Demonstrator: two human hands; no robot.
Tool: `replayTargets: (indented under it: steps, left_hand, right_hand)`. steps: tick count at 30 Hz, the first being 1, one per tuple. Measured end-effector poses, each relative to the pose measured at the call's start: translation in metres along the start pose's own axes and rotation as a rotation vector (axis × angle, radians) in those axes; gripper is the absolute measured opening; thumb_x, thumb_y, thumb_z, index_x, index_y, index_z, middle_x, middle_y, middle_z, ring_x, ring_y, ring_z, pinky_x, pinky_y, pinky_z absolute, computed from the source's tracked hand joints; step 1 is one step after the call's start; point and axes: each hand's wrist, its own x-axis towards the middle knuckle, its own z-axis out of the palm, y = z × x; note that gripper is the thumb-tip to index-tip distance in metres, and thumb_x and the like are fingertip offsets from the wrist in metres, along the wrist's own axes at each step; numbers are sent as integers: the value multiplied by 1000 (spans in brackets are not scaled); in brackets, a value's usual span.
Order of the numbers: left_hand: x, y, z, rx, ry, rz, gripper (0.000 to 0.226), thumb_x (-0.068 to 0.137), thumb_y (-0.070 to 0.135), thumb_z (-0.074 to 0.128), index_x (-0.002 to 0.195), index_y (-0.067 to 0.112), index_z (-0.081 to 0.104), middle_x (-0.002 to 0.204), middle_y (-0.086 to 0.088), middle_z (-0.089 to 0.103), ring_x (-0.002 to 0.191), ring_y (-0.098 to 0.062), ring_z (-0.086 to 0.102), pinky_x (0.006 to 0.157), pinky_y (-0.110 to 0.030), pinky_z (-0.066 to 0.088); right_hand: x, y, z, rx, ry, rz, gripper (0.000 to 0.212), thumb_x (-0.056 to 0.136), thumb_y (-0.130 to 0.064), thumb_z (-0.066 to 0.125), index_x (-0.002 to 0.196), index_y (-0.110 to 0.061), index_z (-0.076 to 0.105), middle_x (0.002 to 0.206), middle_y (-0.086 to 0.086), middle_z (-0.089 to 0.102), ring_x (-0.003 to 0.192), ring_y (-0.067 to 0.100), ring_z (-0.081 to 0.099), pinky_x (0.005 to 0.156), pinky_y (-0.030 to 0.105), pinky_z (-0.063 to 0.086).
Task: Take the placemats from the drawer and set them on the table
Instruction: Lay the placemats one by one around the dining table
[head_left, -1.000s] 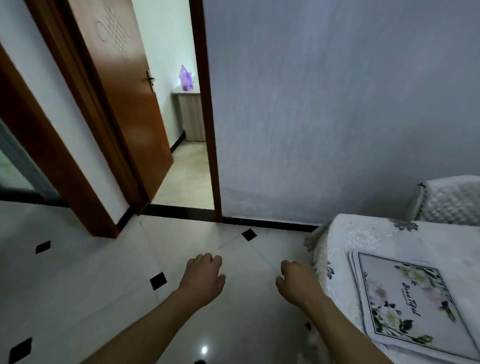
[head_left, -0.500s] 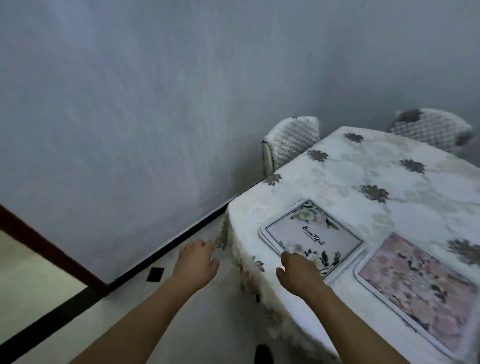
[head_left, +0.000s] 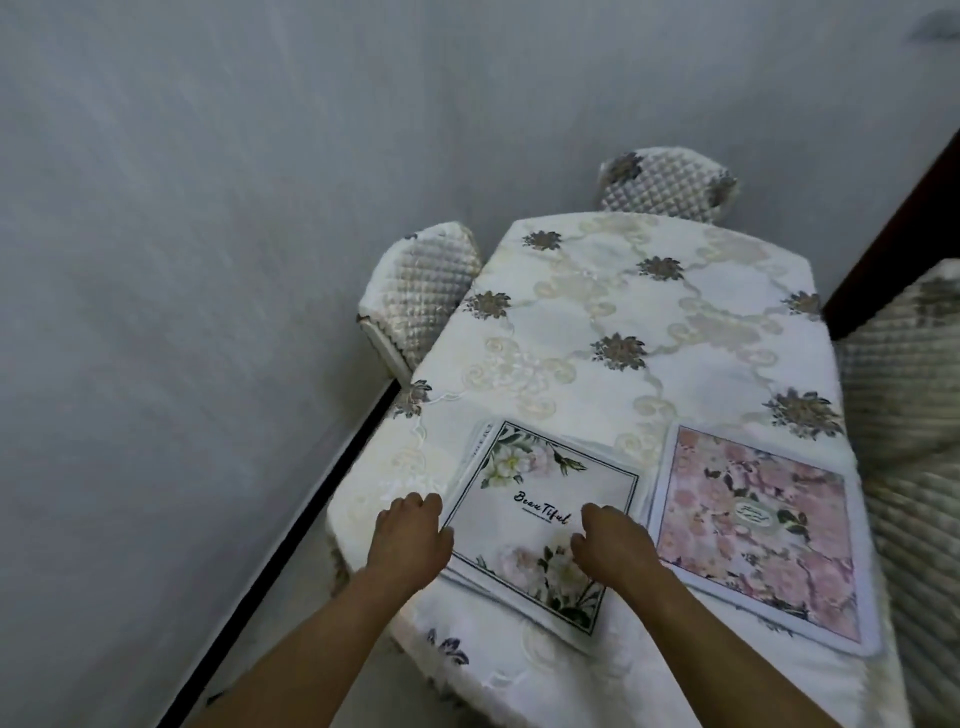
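Two placemats lie flat side by side on the near end of the surface (head_left: 613, 291), which is draped in a cream lace cloth worked with grey-brown flower tufts. The white placemat (head_left: 545, 519) sits directly under and between the person's fingers: it is pale, bordered with a thin dark line, with cream and blush blooms and dark green leaves at its far-left and near-right corners and the word "Beautiful" in black script across its middle. More pale edges peek out around its far and left sides, so it seems to rest on a small stack, though how many lie beneath cannot be told. The left hand (head_left: 410, 545) rests at the mat's left edge, its fingers (head_left: 415, 506) curled loosely, tips at or just off the border; whether they pinch the edge is not clear. The right hand (head_left: 615, 545) lies over the mat's near-right part, its fingers (head_left: 595, 519) bent downward onto the printed face just past the lettering, not visibly gripping anything. Just beside those right fingers, to their right, lies the pink placemat (head_left: 753, 530), covered all over in rosy blossoms with a small oval label near its middle and a white rim; it is close to the white mat without overlapping it. Quilted chair backs (head_left: 421, 291) stand around the far sides of the surface.
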Motion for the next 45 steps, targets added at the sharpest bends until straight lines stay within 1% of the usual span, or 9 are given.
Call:
replayTargets:
  steps: [3, 9, 16, 21, 26, 30, 33, 38, 45]
  left_hand:
    - [32, -3, 13, 13, -86, 38, 37, 90, 40, 50, 118, 15, 52, 113, -8, 58, 105, -27, 54, 86, -37, 42]
    - [67, -15, 38, -77, -341, -49, 44, 87, 38, 56, 119, 10, 43, 118, -13, 53, 109, -30, 53, 84, -36, 44]
    - [81, -23, 56, -265, -433, -113, 48, 87, 32, 62, 117, -1, 46, 117, -21, 54, 109, -34, 56, 87, -33, 45]
    - [88, -31, 48, -421, -366, -132, 19, 88, 20, 60, 86, 5, 49, 81, -7, 55, 81, -27, 58, 62, -27, 34]
    - [101, -39, 35, -431, -395, -60, 42, 88, 22, 61, 54, 18, 38, 51, 4, 43, 53, -12, 46, 48, -25, 30]
    - [99, -43, 27, -506, -388, -36, 19, 85, 22, 64, 76, 18, 48, 71, 1, 55, 75, -20, 55, 62, -28, 35]
    - [93, -45, 28, -528, -372, -5, 19, 86, 19, 63, 93, 17, 45, 84, -3, 58, 79, -23, 54, 67, -28, 35]
    - [88, -53, 35, -491, -353, 3, 15, 85, 18, 62, 78, 14, 49, 73, -1, 56, 80, -27, 57, 66, -29, 36]
    - [81, -67, 41, -404, -363, 64, 16, 85, 19, 59, 74, 12, 50, 77, -8, 61, 85, -29, 60, 64, -29, 35]
  right_hand:
    - [3, 15, 14, 46, -35, 158, 17, 87, -31, 50, 83, -18, 42, 77, -2, 42, 74, 22, 52, 63, 31, 44]
    - [-2, 22, 41, 253, -97, 437, 26, 91, -24, 54, 112, -10, 48, 115, 16, 49, 95, 34, 59, 69, 33, 41]
    - [-1, 2, 51, 387, 14, 585, 20, 86, -13, 55, 93, -14, 36, 96, 12, 47, 85, 34, 58, 64, 32, 43]
    - [-3, -10, 50, 552, 276, 689, 24, 88, -9, 57, 102, -10, 39, 87, 6, 50, 72, 23, 51, 59, 30, 39]
    - [-4, -19, 41, 605, 339, 785, 18, 88, -8, 53, 73, -9, 44, 66, 6, 52, 60, 20, 50, 56, 32, 39]
    - [-7, -33, 35, 583, 357, 760, 23, 90, -8, 49, 70, -12, 40, 64, 6, 51, 58, 21, 49, 51, 29, 32]
    - [-8, -45, 31, 586, 369, 738, 29, 92, -9, 47, 67, -17, 36, 64, 2, 48, 57, 16, 46, 49, 26, 29]
    - [-8, -61, 28, 622, 335, 744, 16, 94, -9, 45, 77, -9, 45, 67, 1, 48, 61, 15, 46, 49, 23, 29]
    - [-11, -71, 31, 640, 281, 757, 12, 93, -6, 42, 82, -5, 46, 70, 3, 49, 65, 19, 48, 49, 24, 30]
